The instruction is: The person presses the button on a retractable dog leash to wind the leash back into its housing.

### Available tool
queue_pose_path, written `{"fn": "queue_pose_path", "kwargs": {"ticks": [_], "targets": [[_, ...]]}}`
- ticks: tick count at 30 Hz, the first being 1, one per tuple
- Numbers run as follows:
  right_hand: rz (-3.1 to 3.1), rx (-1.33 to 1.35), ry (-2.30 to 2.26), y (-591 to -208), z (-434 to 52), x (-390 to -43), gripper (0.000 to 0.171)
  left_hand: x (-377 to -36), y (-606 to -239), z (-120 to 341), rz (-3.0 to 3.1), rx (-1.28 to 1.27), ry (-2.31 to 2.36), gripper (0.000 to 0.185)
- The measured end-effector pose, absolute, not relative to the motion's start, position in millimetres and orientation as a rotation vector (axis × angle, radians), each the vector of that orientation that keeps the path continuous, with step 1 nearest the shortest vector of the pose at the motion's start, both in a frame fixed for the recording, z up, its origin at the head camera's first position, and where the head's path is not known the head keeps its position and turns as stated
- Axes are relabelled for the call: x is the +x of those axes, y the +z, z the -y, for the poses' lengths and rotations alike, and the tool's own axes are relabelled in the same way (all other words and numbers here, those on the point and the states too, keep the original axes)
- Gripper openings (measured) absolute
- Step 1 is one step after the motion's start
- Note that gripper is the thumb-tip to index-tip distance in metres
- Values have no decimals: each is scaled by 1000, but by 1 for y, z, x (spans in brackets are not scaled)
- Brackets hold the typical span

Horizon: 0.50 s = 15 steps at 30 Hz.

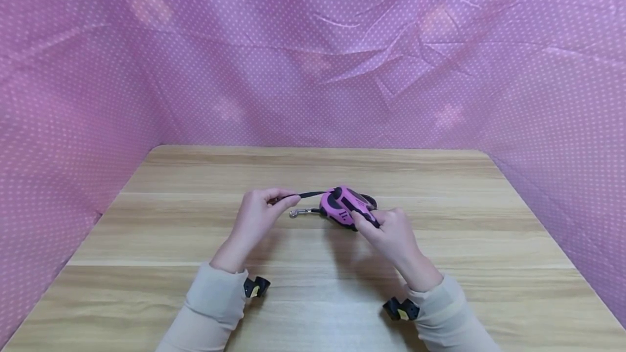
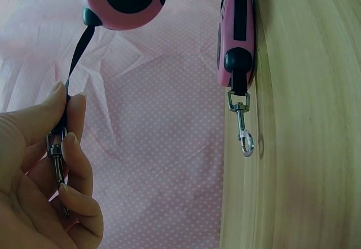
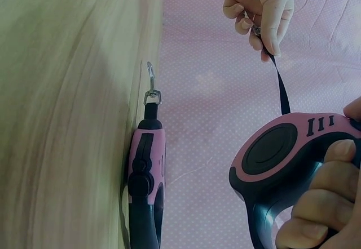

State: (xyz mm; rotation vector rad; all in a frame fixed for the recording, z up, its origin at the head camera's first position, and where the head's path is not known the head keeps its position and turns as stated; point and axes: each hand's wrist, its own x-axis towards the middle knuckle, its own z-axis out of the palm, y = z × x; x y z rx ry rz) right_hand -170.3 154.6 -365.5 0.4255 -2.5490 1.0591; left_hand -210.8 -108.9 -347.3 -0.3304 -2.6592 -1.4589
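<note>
Holding a pink retractable leash above the bench, black strap drawn taut between both hands.

Gripped at the handle by the right hand, fingers curled through the black grip, housing sitting just beyond the knuckles and clear of the wood. Pinched at the strap's far end by the left hand, thumb and fingertips closed on the metal clip, strap running from there straight across to the housing. Lying flat on the bench just under and behind the raised one, a second pink leash, untouched, its strap wound in and its silver snap hook pointing toward the left hand.
</note>
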Motion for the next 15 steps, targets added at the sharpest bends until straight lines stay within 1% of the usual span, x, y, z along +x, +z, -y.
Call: {"fn": "queue_pose_path", "kwargs": {"ticks": [8, 15], "targets": [[2558, 426, 1084, -364, -156, -170, 49, -208, -347, 108, 2683, -311, -1478, 22], [2555, 422, 1077, -364, -157, -170, 49, -205, -346, 108, 2664, -355, -1461, 22]]}}
